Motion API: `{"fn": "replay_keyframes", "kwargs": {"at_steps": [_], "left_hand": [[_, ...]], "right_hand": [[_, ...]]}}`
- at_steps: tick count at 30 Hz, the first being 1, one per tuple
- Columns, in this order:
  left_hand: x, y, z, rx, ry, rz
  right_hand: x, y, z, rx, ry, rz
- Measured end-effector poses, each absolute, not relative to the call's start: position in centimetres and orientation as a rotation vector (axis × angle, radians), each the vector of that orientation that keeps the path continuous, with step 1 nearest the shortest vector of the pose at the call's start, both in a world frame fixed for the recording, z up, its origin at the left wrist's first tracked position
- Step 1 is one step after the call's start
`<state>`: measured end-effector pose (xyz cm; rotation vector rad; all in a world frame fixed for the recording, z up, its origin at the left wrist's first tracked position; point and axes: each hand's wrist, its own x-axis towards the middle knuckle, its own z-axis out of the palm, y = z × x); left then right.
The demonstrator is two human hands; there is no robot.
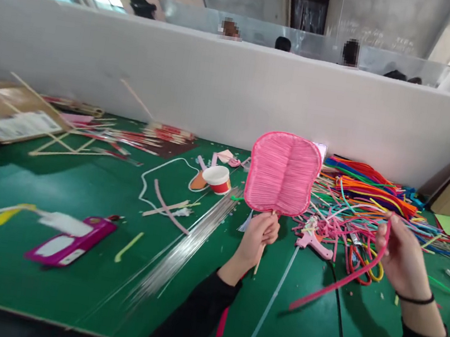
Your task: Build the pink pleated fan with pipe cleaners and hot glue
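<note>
Gripping the thin wooden handle (259,259) of a pink hand fan (283,174), the left hand (257,238) has its fingers curled closed, keeping the ribbed, rounded panel upright above the green table (83,294), right of middle. The right hand (402,251), farther right, is partly closed, thumb and fingertips pinching the upper end of a bright pink pipe cleaner (343,282), whose free end slants down to the near left. Between the hands lies a pink glue gun (315,244); a long pale stick (273,297) runs from it toward the near edge. Beyond it, on the far right, multicoloured pipe cleaners (374,185) are heaped. Left of the fan stand a red-and-white paper cup (217,178) and, nearer, a bundle of silvery wires (198,232).
</note>
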<state>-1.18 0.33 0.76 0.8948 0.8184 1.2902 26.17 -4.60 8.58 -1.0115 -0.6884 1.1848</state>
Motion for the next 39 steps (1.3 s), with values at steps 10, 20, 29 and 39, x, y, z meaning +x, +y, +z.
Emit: {"fn": "replay_keyframes", "kwargs": {"at_steps": [10,20,29,39], "left_hand": [[-0.8,-0.6,1.5,0.957,0.753,1.197],[0.4,-1.3,0.6,1.064,0.844,1.178],[0.5,-2.2,0.8,1.020,0.753,0.920],[0.0,-2.3,1.4,0.995,0.702,0.819]], "right_hand": [[27.4,-10.9,-1.2,-1.592,-0.980,0.907],[20.7,-7.4,3.4,-1.272,-1.570,0.009],[19.5,-5.2,0.0,-1.185,-1.545,0.089],[20.6,-5.6,-0.5,-1.178,-1.575,0.032]]}}
